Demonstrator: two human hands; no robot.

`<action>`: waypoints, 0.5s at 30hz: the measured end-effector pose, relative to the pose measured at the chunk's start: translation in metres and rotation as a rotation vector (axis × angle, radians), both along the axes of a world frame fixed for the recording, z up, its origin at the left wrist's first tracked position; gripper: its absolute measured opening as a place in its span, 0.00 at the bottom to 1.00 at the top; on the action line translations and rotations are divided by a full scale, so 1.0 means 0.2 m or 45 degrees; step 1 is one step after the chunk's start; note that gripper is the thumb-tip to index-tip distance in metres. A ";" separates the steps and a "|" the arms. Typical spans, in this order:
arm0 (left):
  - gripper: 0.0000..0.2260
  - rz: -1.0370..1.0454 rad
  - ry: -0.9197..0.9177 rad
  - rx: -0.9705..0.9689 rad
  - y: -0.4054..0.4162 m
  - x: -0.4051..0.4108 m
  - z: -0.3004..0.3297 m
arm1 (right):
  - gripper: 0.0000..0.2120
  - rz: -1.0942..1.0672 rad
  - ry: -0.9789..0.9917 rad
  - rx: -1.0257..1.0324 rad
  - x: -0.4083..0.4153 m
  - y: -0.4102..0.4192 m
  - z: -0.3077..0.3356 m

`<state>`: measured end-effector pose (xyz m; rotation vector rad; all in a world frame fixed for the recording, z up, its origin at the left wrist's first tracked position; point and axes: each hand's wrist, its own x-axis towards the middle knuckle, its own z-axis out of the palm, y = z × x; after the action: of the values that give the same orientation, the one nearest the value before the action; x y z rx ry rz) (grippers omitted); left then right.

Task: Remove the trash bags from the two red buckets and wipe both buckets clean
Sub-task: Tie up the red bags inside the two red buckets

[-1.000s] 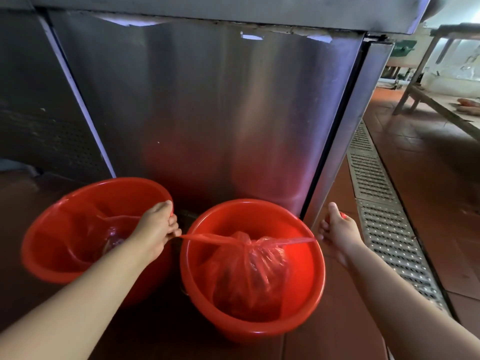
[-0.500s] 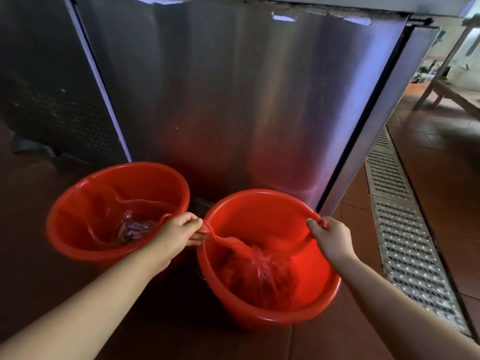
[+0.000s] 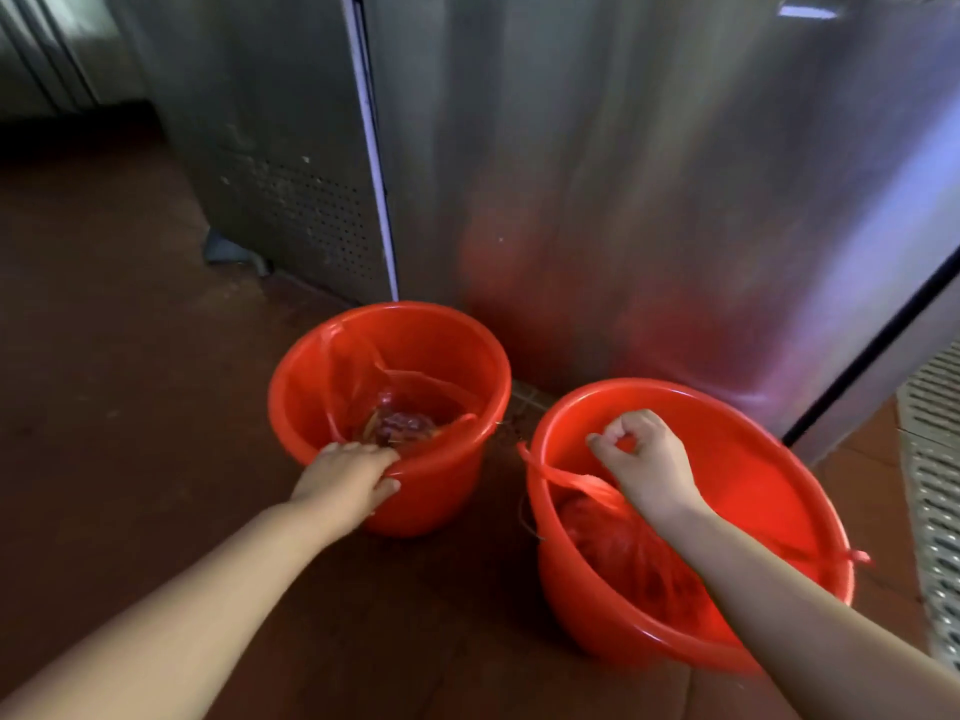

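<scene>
Two red buckets stand on the floor against a steel cabinet. The left bucket (image 3: 467,356) holds a loose red trash bag (image 3: 358,376) with dark waste at the bottom. My left hand (image 3: 348,475) grips this bucket's near rim, fingers inside and thumb outside. The right bucket (image 3: 753,459) holds a tied red bag (image 3: 623,553), and the bag's handle strips (image 3: 857,556) lie draped over the rim on both sides. My right hand (image 3: 644,459) hovers above that bag with its fingers curled, thumb meeting forefinger, and nothing visible in it.
A stainless steel cabinet (image 3: 649,200) rises right behind the buckets, with a perforated panel (image 3: 301,215) to its left. A metal floor drain grate (image 3: 935,511) runs along the right edge. Dark red floor tiles (image 3: 130,407) spread to the left and front.
My left hand let go of the right bag's handle and moved to the left bucket's rim. My right hand released the other handle and moved over the right bucket. The bag sank back.
</scene>
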<state>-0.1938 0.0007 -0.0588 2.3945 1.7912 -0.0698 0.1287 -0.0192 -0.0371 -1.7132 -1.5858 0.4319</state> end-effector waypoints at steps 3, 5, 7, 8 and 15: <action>0.17 -0.055 -0.082 -0.085 -0.04 -0.03 0.00 | 0.10 0.038 -0.020 -0.021 -0.14 0.04 -0.01; 0.19 -0.062 -0.138 -0.143 -0.09 -0.03 0.00 | 0.09 0.074 -0.032 -0.031 -0.23 0.06 -0.01; 0.21 -0.067 -0.173 -0.161 -0.13 -0.04 -0.01 | 0.09 0.121 -0.029 -0.056 -0.30 0.08 -0.01; 0.22 -0.077 -0.189 -0.171 -0.15 -0.03 -0.02 | 0.09 0.153 -0.028 -0.073 -0.34 0.08 -0.01; 0.25 -0.147 -0.307 -0.200 -0.24 0.04 -0.08 | 0.09 0.379 -0.121 -0.211 -0.53 0.08 -0.05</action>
<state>-0.1853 -0.0478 -0.0756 2.2835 1.4847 0.0603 0.0233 -0.0032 -0.0479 -1.6419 -1.9309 0.6529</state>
